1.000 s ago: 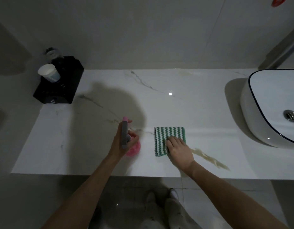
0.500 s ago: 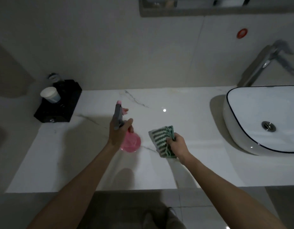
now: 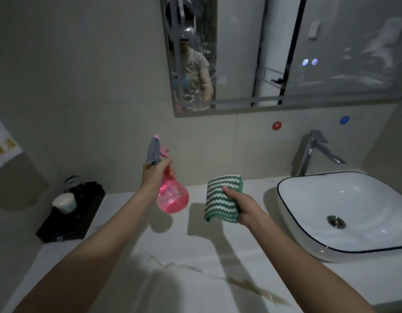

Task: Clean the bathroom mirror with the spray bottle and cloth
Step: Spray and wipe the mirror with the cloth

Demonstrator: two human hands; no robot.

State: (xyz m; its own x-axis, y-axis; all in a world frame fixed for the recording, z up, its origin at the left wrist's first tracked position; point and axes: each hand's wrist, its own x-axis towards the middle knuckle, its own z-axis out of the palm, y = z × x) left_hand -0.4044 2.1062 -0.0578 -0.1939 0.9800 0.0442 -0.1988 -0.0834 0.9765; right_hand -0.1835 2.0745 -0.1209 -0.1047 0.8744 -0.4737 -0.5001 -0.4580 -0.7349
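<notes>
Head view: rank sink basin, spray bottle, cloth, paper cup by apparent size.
1. sink basin
2. spray bottle and cloth: look alike, unranked; both held up nearer the camera
3. paper cup

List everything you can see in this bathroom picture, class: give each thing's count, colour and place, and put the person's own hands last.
Spray bottle: 1, pink with grey head, held above the countertop.
Cloth: 1, green and white stripes, held right of the bottle.
Mirror: 1, silver-framed, on the wall, smeared at right.
Countertop: 1, white marble, along the wall.
Basin: 1, white with dark rim, right.
Faucet: 1, silver, behind the basin.
Tray: 1, black, left.
Cup: 1, white, on the tray.
Left hand: grips the bottle neck.
Right hand: grips the cloth.
</notes>
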